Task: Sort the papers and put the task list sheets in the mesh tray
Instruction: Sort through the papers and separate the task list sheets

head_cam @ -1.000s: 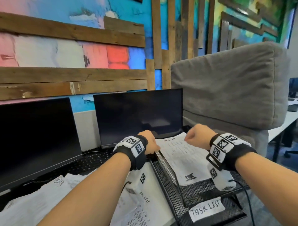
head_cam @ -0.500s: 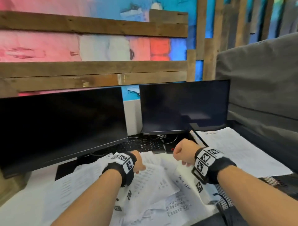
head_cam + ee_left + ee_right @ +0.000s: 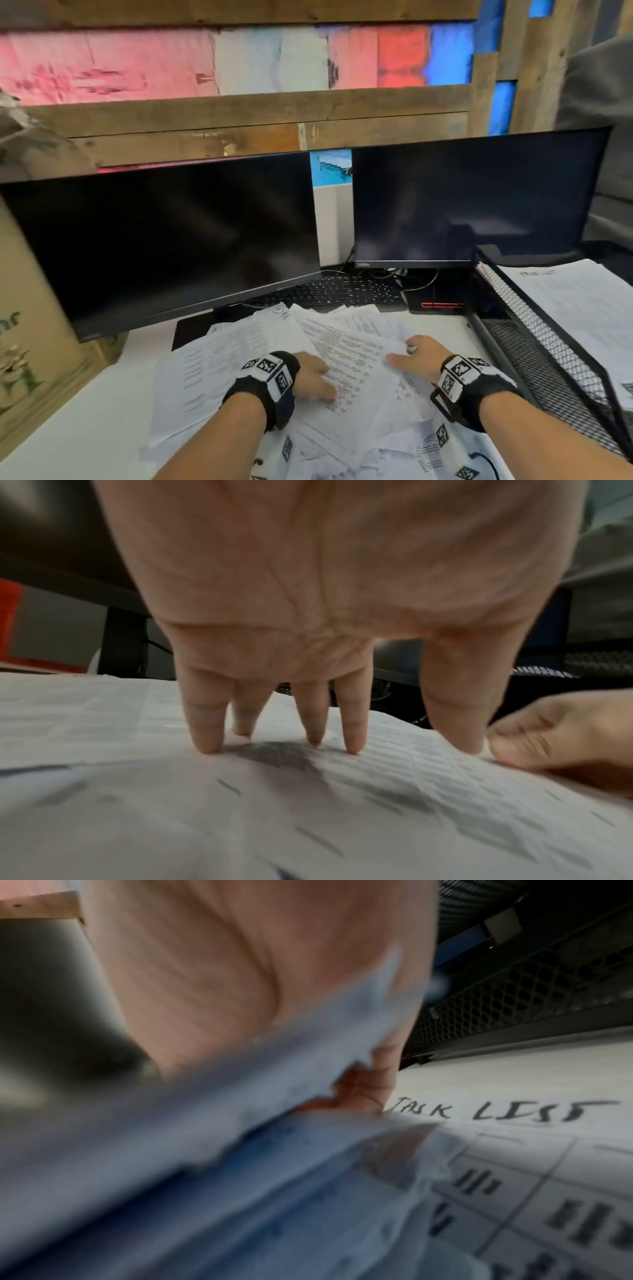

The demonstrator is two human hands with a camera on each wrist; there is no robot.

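A loose pile of printed papers (image 3: 239, 359) covers the white desk in front of me. My left hand (image 3: 313, 378) presses straight fingertips (image 3: 209, 745) down on the top sheet (image 3: 352, 346). My right hand (image 3: 416, 353) grips that sheet's right edge, thumb on top and fingers curled under it. In the right wrist view the lifted paper lies blurred across the palm, and a sheet headed TASK LIST (image 3: 514, 1150) shows beneath it. The black mesh tray (image 3: 507, 301) stands at the right with a task list sheet (image 3: 575, 301) inside.
Two dark monitors (image 3: 164, 240) (image 3: 472, 205) stand behind the pile, with a black keyboard (image 3: 335, 291) under them. A small black box with a red stripe (image 3: 438, 305) sits beside the tray. A cardboard box (image 3: 24, 325) borders the desk at the left.
My view swung left from the tray to the pile. Both hands came down from above the tray; the left fist opened onto the top sheet and the right took hold of its edge.
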